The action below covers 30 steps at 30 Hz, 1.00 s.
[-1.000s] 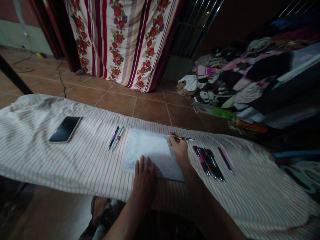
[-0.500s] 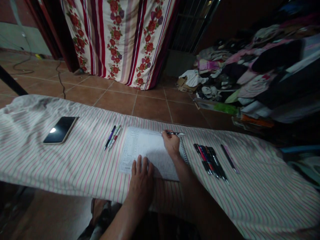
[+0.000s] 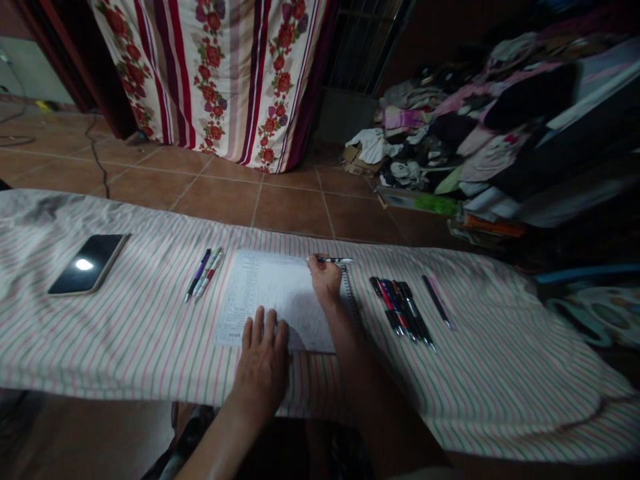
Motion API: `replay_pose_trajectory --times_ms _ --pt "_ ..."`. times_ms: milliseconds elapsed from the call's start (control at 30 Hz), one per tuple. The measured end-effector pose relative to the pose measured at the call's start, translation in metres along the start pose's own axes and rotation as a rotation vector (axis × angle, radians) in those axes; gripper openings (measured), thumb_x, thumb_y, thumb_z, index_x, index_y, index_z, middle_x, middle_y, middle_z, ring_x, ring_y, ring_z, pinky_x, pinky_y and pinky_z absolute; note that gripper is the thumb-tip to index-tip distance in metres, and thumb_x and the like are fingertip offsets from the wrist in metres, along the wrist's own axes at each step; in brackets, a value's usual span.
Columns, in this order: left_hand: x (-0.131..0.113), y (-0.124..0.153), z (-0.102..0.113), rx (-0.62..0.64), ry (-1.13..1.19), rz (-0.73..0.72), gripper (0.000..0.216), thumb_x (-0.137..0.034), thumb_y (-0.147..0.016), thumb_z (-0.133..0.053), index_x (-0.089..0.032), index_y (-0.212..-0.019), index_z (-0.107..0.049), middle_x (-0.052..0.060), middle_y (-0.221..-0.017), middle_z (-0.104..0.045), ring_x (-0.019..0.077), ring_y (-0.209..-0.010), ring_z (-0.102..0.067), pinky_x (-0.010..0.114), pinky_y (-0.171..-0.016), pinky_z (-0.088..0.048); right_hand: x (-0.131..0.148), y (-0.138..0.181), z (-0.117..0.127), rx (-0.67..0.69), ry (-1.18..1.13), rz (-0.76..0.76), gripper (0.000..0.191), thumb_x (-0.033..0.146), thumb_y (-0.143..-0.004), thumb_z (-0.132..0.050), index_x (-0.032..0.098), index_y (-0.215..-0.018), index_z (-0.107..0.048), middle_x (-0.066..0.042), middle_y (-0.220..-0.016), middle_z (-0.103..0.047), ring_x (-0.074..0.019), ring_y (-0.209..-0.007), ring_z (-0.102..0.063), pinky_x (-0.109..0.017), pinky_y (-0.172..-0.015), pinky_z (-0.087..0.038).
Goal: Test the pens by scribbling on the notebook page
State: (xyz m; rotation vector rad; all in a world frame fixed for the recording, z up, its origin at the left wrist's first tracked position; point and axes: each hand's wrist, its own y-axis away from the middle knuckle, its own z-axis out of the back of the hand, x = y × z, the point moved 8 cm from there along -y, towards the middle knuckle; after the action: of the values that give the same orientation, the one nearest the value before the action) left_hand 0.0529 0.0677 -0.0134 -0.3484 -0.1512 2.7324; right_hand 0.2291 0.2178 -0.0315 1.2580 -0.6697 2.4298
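Near the striped cloth's [image 3: 145, 320] far edge, your right hand [image 3: 327, 280] pinches a pen [image 3: 341, 261] over the notebook [image 3: 285, 287] — its spiral binding [image 3: 352, 301], hidden a second ago, now showing — while your left hand [image 3: 264, 357], flat and holding nothing, apparently steadies it.

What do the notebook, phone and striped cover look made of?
Notebook: matte paper, by the pale printed sheet; its coil could be metal or plastic, too dim to tell.
Phone: glossy front, likely glass, by the sharp bright reflection.
Striped cover: matte woven-looking fabric, by its soft folds and drape; fibre can't be told.
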Motion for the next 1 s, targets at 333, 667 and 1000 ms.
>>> replay_pose_trajectory --times_ms 333,667,1000 --pt "-0.0006 0.0008 -0.002 -0.013 -0.029 -0.008 0.041 -0.012 -0.081 -0.046 -0.011 -0.121 -0.051 0.017 -0.134 -0.047 0.0358 -0.131 -0.03 0.053 -0.104 -0.031 0.0056 0.0007 0.0008 0.02 0.06 0.015 0.03 0.042 -0.076 -0.049 0.018 -0.073 -0.067 -0.005 -0.06 -0.068 -0.0178 -0.06 -0.063 -0.025 -0.058 -0.043" --pt "-0.0017 0.001 0.0001 0.0 -0.031 -0.018 0.04 -0.017 -0.083 -0.045 -0.01 -0.122 -0.051 0.019 -0.135 -0.046 0.0372 -0.131 -0.03 0.054 -0.104 -0.031 0.0056 0.0011 -0.0003 0.031 0.111 0.014 0.028 0.04 -0.076 -0.051 0.019 -0.08 -0.069 -0.004 -0.061 -0.068 -0.0187 -0.063 -0.063 -0.025 -0.06 -0.042" --pt "-0.0009 -0.0002 -0.0017 0.021 -0.022 -0.009 0.041 -0.016 -0.082 -0.045 -0.009 -0.123 -0.05 0.019 -0.135 -0.045 0.0367 -0.132 -0.029 0.054 -0.105 -0.028 0.0073 0.0013 -0.0018 0.047 0.124 0.018 0.028 0.039 -0.078 -0.05 0.019 -0.08 -0.07 -0.005 -0.068 -0.071 -0.0184 -0.068 -0.064 -0.024 -0.062 -0.043"
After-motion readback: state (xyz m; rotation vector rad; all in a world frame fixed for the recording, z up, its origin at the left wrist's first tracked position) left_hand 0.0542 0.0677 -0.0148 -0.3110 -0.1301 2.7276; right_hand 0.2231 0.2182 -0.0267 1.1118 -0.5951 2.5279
